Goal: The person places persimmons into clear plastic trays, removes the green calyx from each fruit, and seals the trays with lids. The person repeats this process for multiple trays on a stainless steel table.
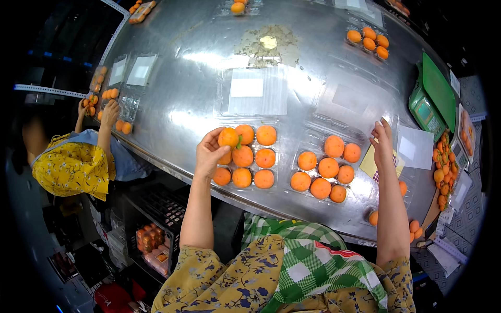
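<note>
My left hand [210, 153] pinches an orange, round fruit [228, 137] with a green stem, above a clear plastic clamshell tray [278, 156] filled with rows of similar fruit. The tray's lid [250, 92] lies folded back with a white pad and label on it. My right hand [382, 137] is raised, fingers apart and holding nothing visible, beside a yellow sheet [364, 164] with dark red round stickers. Between my hands sits a second open clamshell [299, 156] with several orange fruits [328, 168]. Its lid is folded back too.
A green scale [432, 98] stands at the right, with a pile of stemmed fruit [444, 168] nearer the edge. More clamshells of fruit [369, 44] lie at the far side. At the left, a co-worker's hand [109, 113] touches fruit. Black crates [160, 207] stand below the metal table's edge.
</note>
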### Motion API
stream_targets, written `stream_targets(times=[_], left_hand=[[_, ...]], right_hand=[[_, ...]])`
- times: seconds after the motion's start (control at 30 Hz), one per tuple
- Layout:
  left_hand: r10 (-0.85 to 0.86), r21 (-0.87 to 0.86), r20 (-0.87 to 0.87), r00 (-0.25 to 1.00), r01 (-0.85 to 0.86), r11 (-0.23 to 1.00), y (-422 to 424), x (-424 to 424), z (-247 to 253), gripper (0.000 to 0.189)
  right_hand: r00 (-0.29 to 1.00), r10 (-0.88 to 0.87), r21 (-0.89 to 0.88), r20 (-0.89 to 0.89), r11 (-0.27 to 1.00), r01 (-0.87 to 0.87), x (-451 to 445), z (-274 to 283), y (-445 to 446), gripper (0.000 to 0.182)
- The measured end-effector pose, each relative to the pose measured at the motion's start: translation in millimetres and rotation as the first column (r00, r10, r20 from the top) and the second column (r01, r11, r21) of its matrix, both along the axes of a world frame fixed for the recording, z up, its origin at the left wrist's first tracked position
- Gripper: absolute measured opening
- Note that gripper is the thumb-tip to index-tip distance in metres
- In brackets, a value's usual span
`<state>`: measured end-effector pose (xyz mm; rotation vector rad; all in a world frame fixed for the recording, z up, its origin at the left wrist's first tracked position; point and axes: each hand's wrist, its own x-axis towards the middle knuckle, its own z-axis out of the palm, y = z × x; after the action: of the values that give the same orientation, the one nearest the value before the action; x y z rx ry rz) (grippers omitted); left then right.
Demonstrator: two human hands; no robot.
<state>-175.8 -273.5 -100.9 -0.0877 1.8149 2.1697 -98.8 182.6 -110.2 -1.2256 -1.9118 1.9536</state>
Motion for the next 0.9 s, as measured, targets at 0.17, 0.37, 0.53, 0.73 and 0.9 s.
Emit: stream_targets(times=[0.17,0.37,0.53,0.73,0.9], left_hand=[[-0.045,-0.624,-0.147,0.988,-0.057,0.779,-10.0,-14.7,-3.9,0.055],[-0.183,-0.825,-0.269,0.946,-0.128,0.551,-5.3,-22.5,-6.7,0.052],[-0.294,-0.84,-0.205,0.934,-0.013,0.543,-14.4,-36.8,-10.5,0.05],[-0.458,-0.873,-0.203,0.866,0.051,0.484,-27.5,-50.7,-10.8,0.051],[-0.505,-0.844,-0.2,0.84,0.115,0.525,-30.5,-51.2,-10.4,0.053]], right_hand=[[1.0,0.027,0.075,-0.002,0.997,-0.027,7.0,-5.4,11.5,0.054],[0.996,0.086,0.175,-0.027,0.981,-0.08,2.7,29.7,-11.3,0.033],[0.989,0.131,0.231,-0.073,0.966,-0.111,0.4,31.4,-7.3,0.021],[0.988,0.137,0.273,-0.07,0.955,-0.113,-0.5,31.8,-4.4,0.023],[0.985,0.145,0.317,-0.096,0.942,-0.108,3.2,8.9,11.0,0.026]])
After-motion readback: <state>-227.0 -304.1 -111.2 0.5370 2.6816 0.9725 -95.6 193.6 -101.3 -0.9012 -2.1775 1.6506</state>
